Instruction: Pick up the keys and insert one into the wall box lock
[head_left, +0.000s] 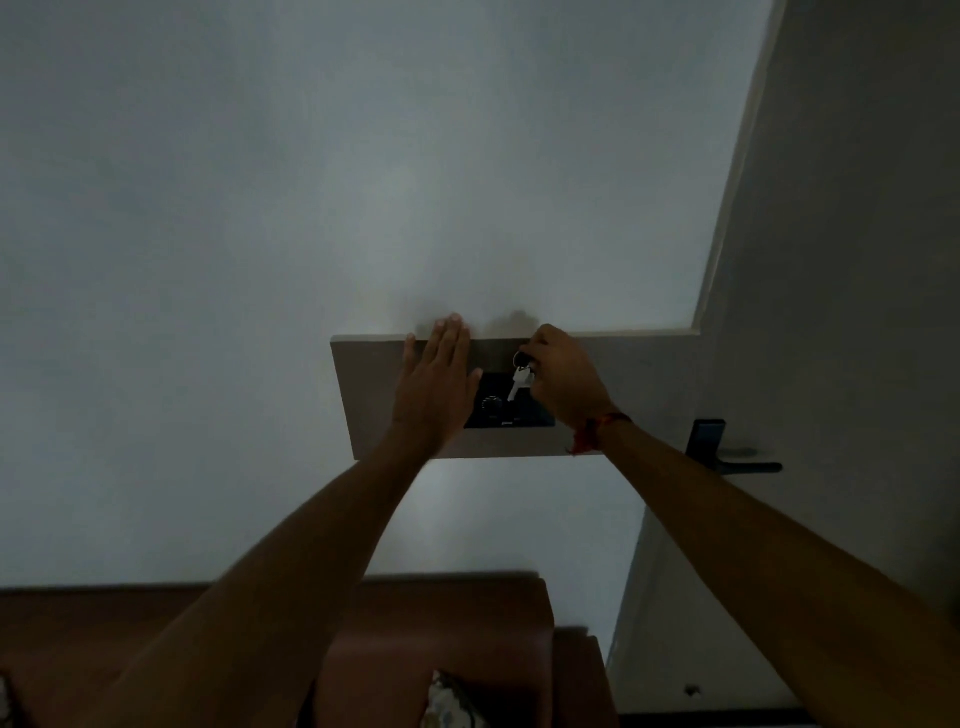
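Note:
A beige wall box (623, 395) is mounted on the white wall, with a dark panel (511, 415) carrying a round dial on its front. My left hand (439, 384) lies flat and open against the box's left part, fingers reaching its top edge. My right hand (566, 379) pinches the keys (521, 376) at the upper part of the dark panel. One silver key dangles from the ring below my fingers. The lock itself is hidden behind my right hand, so I cannot tell whether a key sits in it.
A grey door (841, 312) stands to the right, with a dark handle (737, 462) and lock plate. Below the box is brown wooden furniture (447, 623), and a patterned cushion (447, 701) shows at the bottom edge. The light is dim.

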